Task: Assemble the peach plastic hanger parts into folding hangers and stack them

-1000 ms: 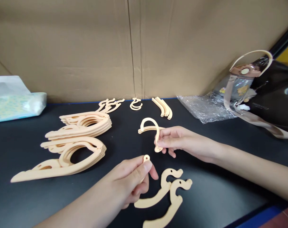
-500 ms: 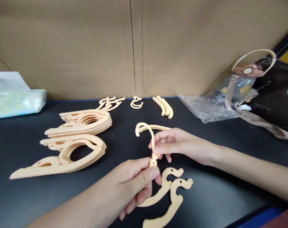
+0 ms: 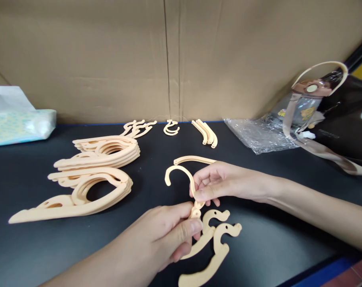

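Between thumb and fingers, my right hand pinches the stem of a cream plastic hook, whose curve opens to the lower left. My left hand grips a small cream piece with a round end, right at the hook's base; the rest of that piece is hidden by the fingers. A curved cream bar lies behind my right hand. Two cream arms with curled ends rest on the black table, just right of and below my left hand.
Stacked cream hanger parts stand at the left. Along the back are curly pieces, small hooks and slim bars. A tissue pack is far left; plastic wrap, a strapped bottle and a dark bag are right.
Both hands have moved slightly down with the pieces they hold. The hook has tipped further to the left and lower, leaving the bar behind it more exposed.
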Tool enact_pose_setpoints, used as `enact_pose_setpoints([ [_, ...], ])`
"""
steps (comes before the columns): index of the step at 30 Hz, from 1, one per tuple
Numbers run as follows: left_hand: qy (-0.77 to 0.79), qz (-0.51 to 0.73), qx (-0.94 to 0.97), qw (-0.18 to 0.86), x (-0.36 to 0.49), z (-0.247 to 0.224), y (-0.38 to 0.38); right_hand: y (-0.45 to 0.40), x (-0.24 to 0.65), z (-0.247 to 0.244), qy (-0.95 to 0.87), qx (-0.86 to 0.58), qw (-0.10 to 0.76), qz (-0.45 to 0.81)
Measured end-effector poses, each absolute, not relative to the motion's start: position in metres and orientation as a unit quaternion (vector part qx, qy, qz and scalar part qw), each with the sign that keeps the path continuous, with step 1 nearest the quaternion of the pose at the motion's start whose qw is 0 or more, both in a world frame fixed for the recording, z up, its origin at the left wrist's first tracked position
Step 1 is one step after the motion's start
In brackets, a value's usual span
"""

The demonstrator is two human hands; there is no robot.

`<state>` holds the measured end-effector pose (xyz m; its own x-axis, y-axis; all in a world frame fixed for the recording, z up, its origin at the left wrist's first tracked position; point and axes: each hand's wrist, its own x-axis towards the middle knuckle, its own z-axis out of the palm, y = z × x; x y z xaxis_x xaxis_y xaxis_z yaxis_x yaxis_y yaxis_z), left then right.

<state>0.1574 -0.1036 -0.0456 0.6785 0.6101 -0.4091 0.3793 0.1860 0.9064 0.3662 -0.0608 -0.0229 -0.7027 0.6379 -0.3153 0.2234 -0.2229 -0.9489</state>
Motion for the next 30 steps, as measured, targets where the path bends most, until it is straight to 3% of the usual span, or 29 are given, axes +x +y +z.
enact_pose_setpoints([
  [7, 0.384, 0.109, 0.58, 0.71, 0.159, -0.051, -0.102, -0.067, 0.362, -0.019, -0.625, -0.39, 0.142, 0.661],
  [18, 0.406, 0.135, 0.545, 0.721, 0.159, -0.051, -0.097, -0.073, 0.357, -0.028, -0.621, -0.389, 0.263, 0.627],
  [23, 0.412, 0.12, 0.509, 0.746, 0.16, -0.053, -0.099, -0.072, 0.357, -0.028, -0.637, -0.384, 0.264, 0.614],
  [30, 0.366, 0.192, 0.486, 0.77, 0.155, -0.056, -0.096, -0.071, 0.364, -0.03, -0.686, -0.397, 0.259, 0.552],
])
